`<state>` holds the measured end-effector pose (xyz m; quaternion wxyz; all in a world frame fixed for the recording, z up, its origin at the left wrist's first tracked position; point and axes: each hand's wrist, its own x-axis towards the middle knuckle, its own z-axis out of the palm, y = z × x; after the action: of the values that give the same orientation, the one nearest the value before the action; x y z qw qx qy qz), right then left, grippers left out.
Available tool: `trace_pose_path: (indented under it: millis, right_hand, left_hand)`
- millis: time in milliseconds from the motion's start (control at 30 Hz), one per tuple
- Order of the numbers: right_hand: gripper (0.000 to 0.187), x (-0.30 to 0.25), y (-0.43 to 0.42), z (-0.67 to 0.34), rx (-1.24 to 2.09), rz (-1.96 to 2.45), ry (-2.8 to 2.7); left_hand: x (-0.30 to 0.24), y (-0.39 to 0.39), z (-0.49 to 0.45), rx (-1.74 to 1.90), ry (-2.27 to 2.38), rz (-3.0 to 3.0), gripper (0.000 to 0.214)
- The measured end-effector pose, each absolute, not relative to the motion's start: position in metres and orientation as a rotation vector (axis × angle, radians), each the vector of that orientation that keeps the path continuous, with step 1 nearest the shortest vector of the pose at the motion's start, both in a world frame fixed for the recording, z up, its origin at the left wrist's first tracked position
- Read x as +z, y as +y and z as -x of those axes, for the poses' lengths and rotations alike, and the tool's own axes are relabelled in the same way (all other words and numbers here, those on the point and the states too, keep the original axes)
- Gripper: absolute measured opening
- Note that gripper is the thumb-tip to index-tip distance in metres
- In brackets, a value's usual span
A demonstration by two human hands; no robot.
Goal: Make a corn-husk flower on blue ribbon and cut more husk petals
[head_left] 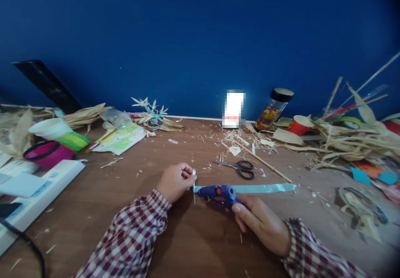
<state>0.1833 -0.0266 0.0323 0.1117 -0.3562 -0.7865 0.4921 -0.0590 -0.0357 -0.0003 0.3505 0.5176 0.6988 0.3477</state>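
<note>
My left hand (175,181) is closed in a pinch on a small pale straw piece (194,173) at the left end of a light blue ribbon (265,188) that lies flat across the wooden table (193,240). My right hand (261,221) grips a blue hot glue gun (218,193), whose nozzle points left at the ribbon's end by my left fingers. Black-handled scissors (239,167) lie just behind the ribbon.
Dried straw and leaves (346,142) pile at the right and back. A jar with a black lid (274,108), a red paper cup (299,124), a white cup (50,128), a pink bowl (46,153), a white power strip (37,192) and a thin stick (265,163) stand around.
</note>
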Motion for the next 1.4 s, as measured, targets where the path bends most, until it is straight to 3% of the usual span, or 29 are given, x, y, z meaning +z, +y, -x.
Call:
trace_pose_path:
  millis: [1400]
  right_hand:
    - [0.034, 0.025, -0.023, -0.186, 1.465, 1.031, -2.262]
  left_hand:
    - [-0.003, -0.037, 0.059, 0.845, 1.879, -1.397, 0.017]
